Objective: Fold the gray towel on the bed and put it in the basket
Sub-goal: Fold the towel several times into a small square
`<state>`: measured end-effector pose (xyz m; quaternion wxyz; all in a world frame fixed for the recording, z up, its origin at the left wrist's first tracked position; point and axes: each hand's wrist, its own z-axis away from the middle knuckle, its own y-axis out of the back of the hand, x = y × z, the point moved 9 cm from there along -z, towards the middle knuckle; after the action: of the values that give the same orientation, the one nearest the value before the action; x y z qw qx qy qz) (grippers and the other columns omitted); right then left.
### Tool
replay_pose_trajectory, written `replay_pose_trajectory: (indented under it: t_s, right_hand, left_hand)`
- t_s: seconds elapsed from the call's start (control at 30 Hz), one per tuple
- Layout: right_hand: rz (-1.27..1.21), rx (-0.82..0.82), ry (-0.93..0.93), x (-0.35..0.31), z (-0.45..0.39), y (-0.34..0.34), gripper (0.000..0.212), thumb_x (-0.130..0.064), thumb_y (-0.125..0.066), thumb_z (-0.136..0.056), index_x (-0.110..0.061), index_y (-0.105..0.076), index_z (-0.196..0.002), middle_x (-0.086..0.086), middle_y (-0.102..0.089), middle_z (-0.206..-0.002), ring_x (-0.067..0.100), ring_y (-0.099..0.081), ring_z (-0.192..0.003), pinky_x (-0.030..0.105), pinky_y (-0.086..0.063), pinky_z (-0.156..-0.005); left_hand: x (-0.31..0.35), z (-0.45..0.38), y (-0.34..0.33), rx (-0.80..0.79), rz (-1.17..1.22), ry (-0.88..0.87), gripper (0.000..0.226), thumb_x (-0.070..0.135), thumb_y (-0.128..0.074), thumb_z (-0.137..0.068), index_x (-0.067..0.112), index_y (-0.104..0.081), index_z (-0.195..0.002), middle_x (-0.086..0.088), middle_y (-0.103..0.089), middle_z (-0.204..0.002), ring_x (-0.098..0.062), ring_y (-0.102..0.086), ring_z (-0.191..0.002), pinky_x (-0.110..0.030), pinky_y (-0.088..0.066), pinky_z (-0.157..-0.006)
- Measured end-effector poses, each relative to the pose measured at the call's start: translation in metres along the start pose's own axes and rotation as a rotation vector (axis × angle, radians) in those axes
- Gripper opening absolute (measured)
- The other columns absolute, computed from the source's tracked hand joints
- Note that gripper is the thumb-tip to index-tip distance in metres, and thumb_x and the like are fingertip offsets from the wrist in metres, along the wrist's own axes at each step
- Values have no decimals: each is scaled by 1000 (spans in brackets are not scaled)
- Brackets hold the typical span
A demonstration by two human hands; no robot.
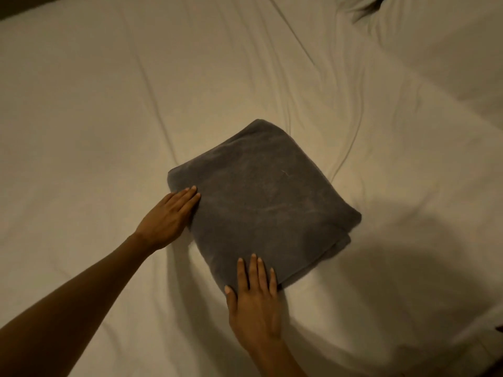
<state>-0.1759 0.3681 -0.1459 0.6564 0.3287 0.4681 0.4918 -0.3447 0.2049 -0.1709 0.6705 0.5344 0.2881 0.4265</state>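
The gray towel [261,202] lies folded into a thick, roughly square stack in the middle of the bed [95,118], turned at an angle. My left hand [168,219] rests flat against its left edge, fingers together and touching the fabric. My right hand [254,300] lies flat at the near corner, fingertips on top of the towel. Neither hand grips the towel. No basket is in view.
The cream sheet is wrinkled, with long creases running toward the far side. A white pillow [435,31] lies at the far right. The bed's right edge [490,336] shows at the lower right, and a dark strip at the top left.
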Motion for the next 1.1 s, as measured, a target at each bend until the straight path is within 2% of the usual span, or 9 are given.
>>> replay_pose_trajectory:
  t_s: [0.07, 0.1, 0.2, 0.3, 0.4, 0.5, 0.6, 0.87, 1.1]
  right_hand:
    - [-5, -26, -49, -7, 0, -10, 68, -55, -67, -73, -13, -60, -126, 17, -57, -132, 28, -56, -122, 49, -36, -107]
    - [3, -51, -66, -9, -2, -15, 77, -57, -66, -75, -11, -50, -135, 20, -47, -140, 31, -47, -129, 50, -33, -111]
    - [51, -130, -66, -14, -9, -39, 82, -47, -42, -94, -9, 6, -149, 22, 6, -157, 34, 2, -146, 50, 3, -117]
    - [62, -62, -134, -9, -11, -44, 78, -39, -37, -98, -10, 17, -146, 17, 13, -157, 30, 9, -146, 48, 6, -116]
    - [88, -11, -200, -9, -10, -48, 82, -38, -44, -96, -7, 13, -146, 17, 7, -158, 30, 1, -146, 50, 0, -117]
    - [182, 60, -281, -7, -6, -43, 94, -43, -68, -80, -1, -17, -147, 23, -19, -154, 35, -23, -142, 54, -17, -114]
    - [185, 140, -326, 1, -2, -39, 101, -43, -83, -61, 2, -39, -139, 29, -34, -147, 41, -31, -137, 61, -16, -111]
    - [270, 199, -267, -1, 0, -30, 77, -33, -78, -69, 4, -50, -131, 25, -47, -139, 41, -38, -134, 66, -16, -110]
    - [273, 273, -254, -20, 29, -1, 67, -31, -79, -65, 0, -61, -121, 23, -53, -134, 40, -42, -132, 63, -13, -109]
  left_hand:
    - [-6, 4, -7, -17, -52, -24, 69, 11, -40, -97, 21, 8, -145, -7, -6, -160, -23, -11, -148, -35, -6, -119]
    - [-7, 2, -9, -13, -81, -33, 75, 9, -44, -96, 21, 12, -145, -6, -1, -160, -23, -7, -148, -35, -4, -119]
    - [-5, -3, -16, -35, -111, -48, 79, 26, -45, -98, 19, 18, -146, -6, 8, -160, -22, 3, -148, -37, 3, -119]
    - [-6, -9, -19, -16, -113, -75, 84, 35, -49, -95, 17, 15, -147, -7, 7, -160, -22, 3, -148, -38, 5, -118]
    - [-10, -16, -15, 16, -158, -123, 84, 33, -50, -95, 16, 13, -149, -8, 6, -160, -23, 1, -148, -41, 4, -119]
    - [-13, -22, -12, 15, -204, -164, 87, 34, -53, -93, 15, 10, -150, -9, 4, -160, -25, -1, -148, -44, 2, -120]
    - [-11, -34, -5, 47, -226, -204, 85, 36, -52, -93, 16, 7, -150, -9, 2, -161, -25, -2, -148, -46, 1, -120]
    - [-10, -38, -10, 64, -219, -195, 68, 27, -43, -97, 19, -2, -151, -6, -9, -160, -23, -9, -148, -47, 3, -120]
    - [-20, -1, -5, 43, -218, -193, 63, 29, -39, -99, 18, -5, -151, -4, -13, -160, -21, -11, -148, -44, 6, -119]
